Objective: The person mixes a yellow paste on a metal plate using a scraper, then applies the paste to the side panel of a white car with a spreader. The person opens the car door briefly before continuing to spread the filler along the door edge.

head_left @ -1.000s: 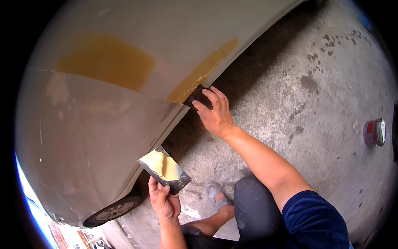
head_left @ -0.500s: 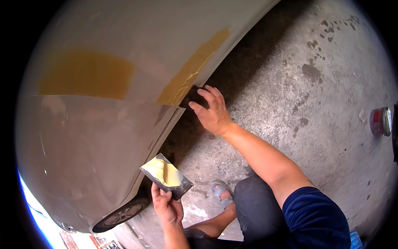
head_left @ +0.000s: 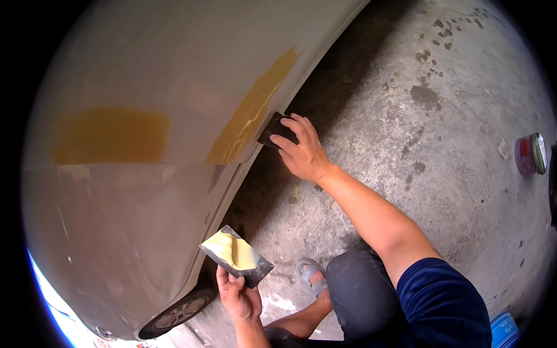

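Observation:
In my left hand (head_left: 239, 298) is a dark, flat rectangular board (head_left: 258, 275), held by its lower edge. A thick mound of pale yellow putty (head_left: 230, 246) lies on it. My right hand (head_left: 307, 153) pinches a dark, thin spreader (head_left: 271, 129) at the lower edge of the grey-brown car panel (head_left: 133, 214). Just left of the spreader runs a slanted strip of yellow-tan putty (head_left: 252, 110) on the panel, with raised, rough ridges. My fingers partly cover the spreader; I cannot tell whether its edge touches the panel.
A wider, smoother tan patch (head_left: 113, 136) covers the panel farther left. The car's wheel (head_left: 177, 313) is at the lower left. On the concrete floor (head_left: 464, 191), a red-and-silver tin (head_left: 529, 153) stands at far right, and a blue round container (head_left: 503, 329) at lower right.
My right hand and the spreader have moved up along the panel's lower edge, away from the strip's bottom end. The view has shifted slightly. The left hand still holds the putty board.

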